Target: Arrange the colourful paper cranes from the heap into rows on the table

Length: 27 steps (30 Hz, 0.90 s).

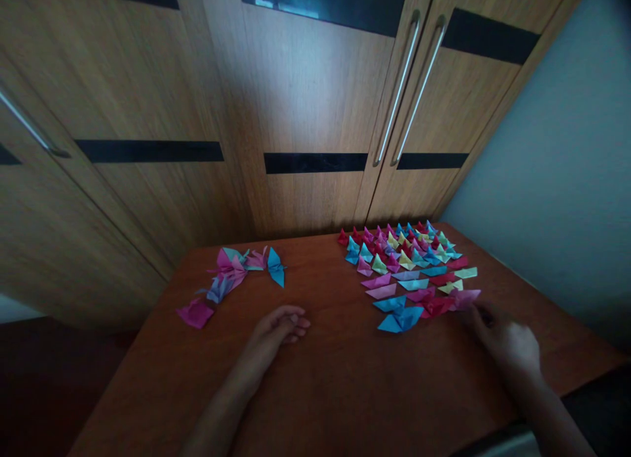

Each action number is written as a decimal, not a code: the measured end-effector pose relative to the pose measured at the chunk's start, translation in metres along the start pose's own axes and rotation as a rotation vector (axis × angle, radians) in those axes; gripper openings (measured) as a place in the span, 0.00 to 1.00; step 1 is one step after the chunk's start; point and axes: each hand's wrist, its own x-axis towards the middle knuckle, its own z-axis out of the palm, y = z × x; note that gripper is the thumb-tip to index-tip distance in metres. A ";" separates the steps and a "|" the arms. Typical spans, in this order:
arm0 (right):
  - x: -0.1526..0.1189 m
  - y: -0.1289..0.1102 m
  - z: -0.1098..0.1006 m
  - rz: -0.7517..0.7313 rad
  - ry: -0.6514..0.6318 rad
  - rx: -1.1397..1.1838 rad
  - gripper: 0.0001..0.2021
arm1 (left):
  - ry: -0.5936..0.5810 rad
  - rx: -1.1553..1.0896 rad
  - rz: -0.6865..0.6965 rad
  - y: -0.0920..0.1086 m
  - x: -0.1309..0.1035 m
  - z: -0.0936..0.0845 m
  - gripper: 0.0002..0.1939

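My left hand (282, 324) rests low over the middle of the table, fingers loosely bent and a little apart, with nothing in it. At the right, my right hand (507, 342) is closed in a pinch at the right end of a pink origami boat (465, 299); the fingertips are partly in shadow. This boat lies at the near right end of several rows of coloured folded paper boats (414, 285). A red one (437, 306) sits just left of it. Nearest me in the group is a blue folded paper piece (401, 319).
On the table's (325, 378) left side lie loose folded papers, among them a magenta piece (196, 313), a lilac one (219, 288) and a blue one (276, 267). Wooden cabinet doors (315, 102) stand behind the table. A pale wall (552, 194) runs along the right.
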 end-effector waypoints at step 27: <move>-0.069 -0.315 0.020 -0.638 -0.437 0.874 0.09 | 0.546 0.921 0.507 0.017 0.052 -0.040 0.13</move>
